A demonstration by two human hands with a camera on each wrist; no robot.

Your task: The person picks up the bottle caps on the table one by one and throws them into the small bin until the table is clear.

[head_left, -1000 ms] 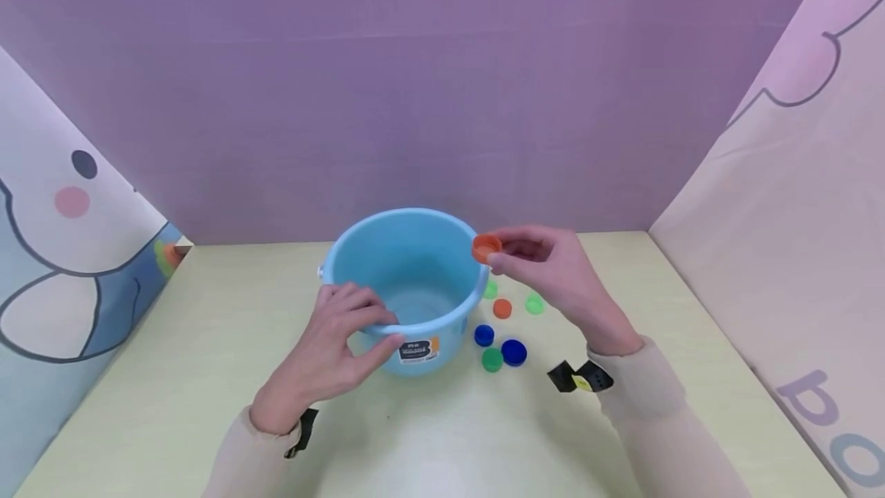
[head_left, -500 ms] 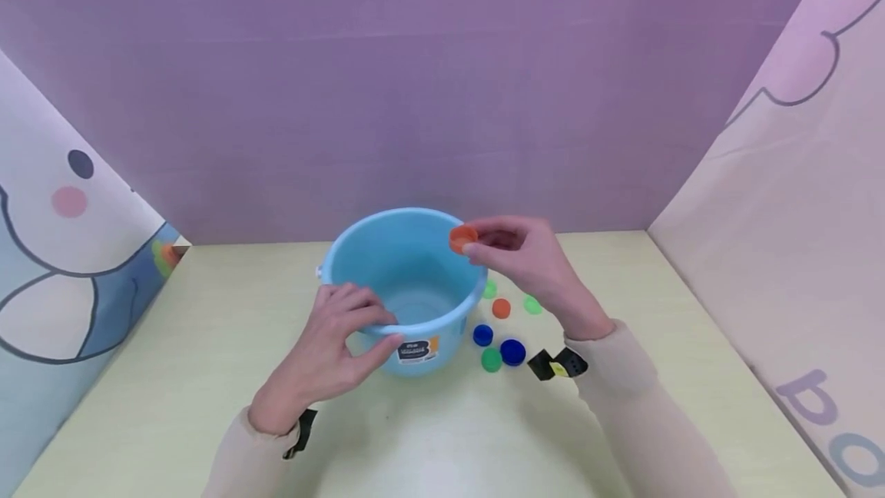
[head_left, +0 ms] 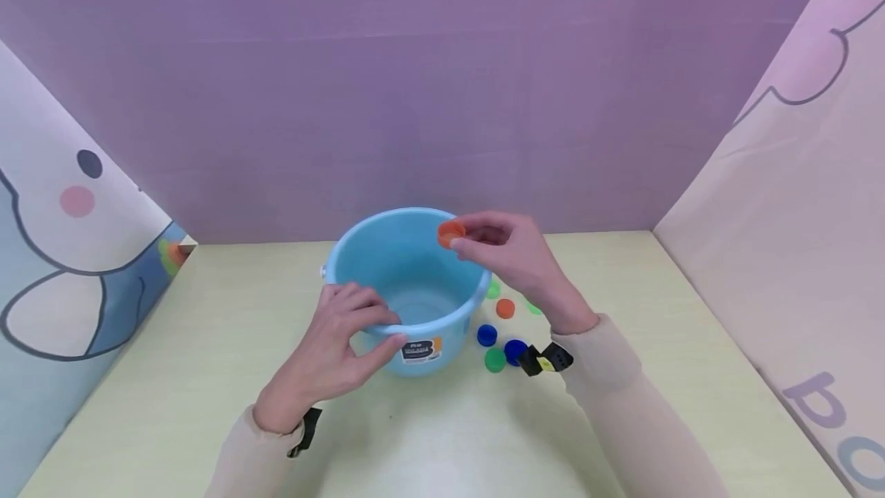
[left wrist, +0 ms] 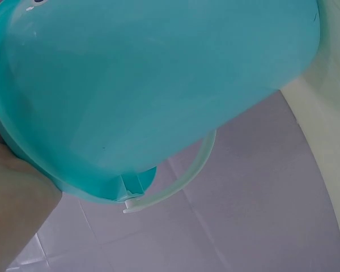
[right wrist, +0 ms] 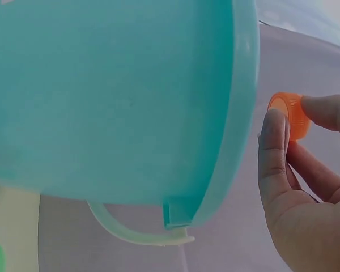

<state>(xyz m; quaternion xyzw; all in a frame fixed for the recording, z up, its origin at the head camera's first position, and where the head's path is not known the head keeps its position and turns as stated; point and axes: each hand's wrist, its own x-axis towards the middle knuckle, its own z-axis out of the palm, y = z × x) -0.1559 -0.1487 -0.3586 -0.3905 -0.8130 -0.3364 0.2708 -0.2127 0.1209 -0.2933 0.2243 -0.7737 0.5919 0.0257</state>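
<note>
Orange round plastic bottle cap (head_left: pixel 451 234), ribbed along its side, is pinched between the thumb and fingertips of a person's right hand (head_left: pixel 508 248), held above the far right side of a bucket's mouth and apart from the rim. Light-blue and made of smooth plastic, the bucket (head_left: pixel 452 338) stands on a pale yellow-green counter (head_left: pixel 221 313), its inside visible down to the floor. At the near left, the person's left hand (head_left: pixel 342 340) grips the bucket's rim, fingers curled over the inner side and thumb along the outside, beside a black, white and orange label (head_left: pixel 421 350). The left wrist view shows a whitish curved handle (left wrist: pixel 178 184) hanging from the bucket's side.

Scattered on the counter to the right of the bucket are more round caps: a light-green one (head_left: pixel 493 290) close to its wall, an orange-red one (head_left: pixel 505 308), a second light-green one (head_left: pixel 534 309) partly hidden by the right arm, a blue one (head_left: pixel 487 335), and, nearer, a green one (head_left: pixel 495 360) beside a dark-blue one (head_left: pixel 514 350). Light beige sleeves (head_left: pixel 615 375) cover both forearms. At the far side rises a plain purple backdrop (head_left: pixel 415 98).
</note>
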